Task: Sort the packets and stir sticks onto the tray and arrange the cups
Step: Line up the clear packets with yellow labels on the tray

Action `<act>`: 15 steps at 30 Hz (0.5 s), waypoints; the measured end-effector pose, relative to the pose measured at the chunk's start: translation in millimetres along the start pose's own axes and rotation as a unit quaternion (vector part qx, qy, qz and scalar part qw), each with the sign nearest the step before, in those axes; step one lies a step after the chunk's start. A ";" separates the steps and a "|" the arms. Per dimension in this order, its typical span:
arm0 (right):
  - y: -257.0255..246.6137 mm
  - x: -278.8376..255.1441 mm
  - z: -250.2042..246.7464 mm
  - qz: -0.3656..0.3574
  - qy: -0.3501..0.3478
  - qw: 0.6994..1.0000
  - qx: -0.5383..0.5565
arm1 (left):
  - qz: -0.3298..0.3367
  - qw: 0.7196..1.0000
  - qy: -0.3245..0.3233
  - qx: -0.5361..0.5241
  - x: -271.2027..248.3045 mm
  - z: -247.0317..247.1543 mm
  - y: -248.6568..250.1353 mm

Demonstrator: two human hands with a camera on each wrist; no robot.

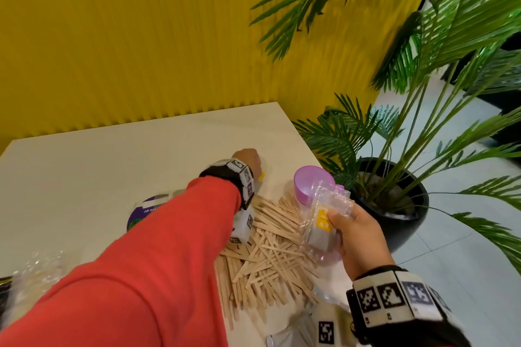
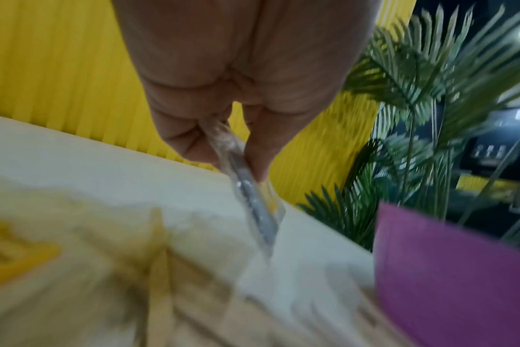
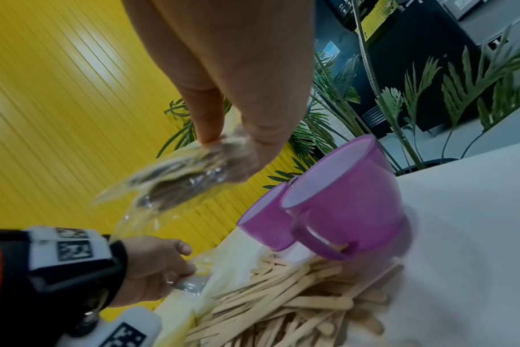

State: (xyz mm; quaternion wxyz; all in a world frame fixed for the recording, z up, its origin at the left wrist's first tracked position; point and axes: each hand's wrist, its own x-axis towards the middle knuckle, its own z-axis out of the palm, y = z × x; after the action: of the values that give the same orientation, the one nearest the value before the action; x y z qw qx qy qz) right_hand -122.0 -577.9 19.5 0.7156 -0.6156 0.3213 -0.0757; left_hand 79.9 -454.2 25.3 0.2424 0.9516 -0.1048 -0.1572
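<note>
Packets (image 1: 320, 229), clear-wrapped with yellow labels, held as bundle in right hand (image 1: 356, 229), thumb on top, fingers curled beneath; raised clear of stir sticks (image 1: 267, 245), probably so pile stays undisturbed. Single packet (image 2: 246, 187) pinched between thumb and fingertips of left hand (image 1: 248, 159), low over table (image 1: 112, 155), beyond sticks. Purple cups (image 3: 327, 202) lying tipped just past right fingertips, touching sticks. Tray not identifiable.
</note>
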 end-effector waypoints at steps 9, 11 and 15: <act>-16.3 -12.1 44.9 0.034 -0.072 0.995 0.066 | 0.059 0.912 -0.030 -0.404 -77.4 -43.8 -23.2; -20.1 -16.2 63.6 0.038 -0.099 0.992 0.068 | 0.066 0.902 -0.087 -0.419 -97.0 -43.6 -27.1; -11.9 -17.4 88.3 0.024 -0.084 0.996 0.017 | 0.058 0.906 -0.115 -0.403 -108.8 -47.6 -44.1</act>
State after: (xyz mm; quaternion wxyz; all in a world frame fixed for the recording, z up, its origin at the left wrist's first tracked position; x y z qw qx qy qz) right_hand -83.3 -498.3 40.1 0.7520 -0.5997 0.2732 -0.0122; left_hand 1.0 -365.8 70.2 0.5999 0.7405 -0.1147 -0.2805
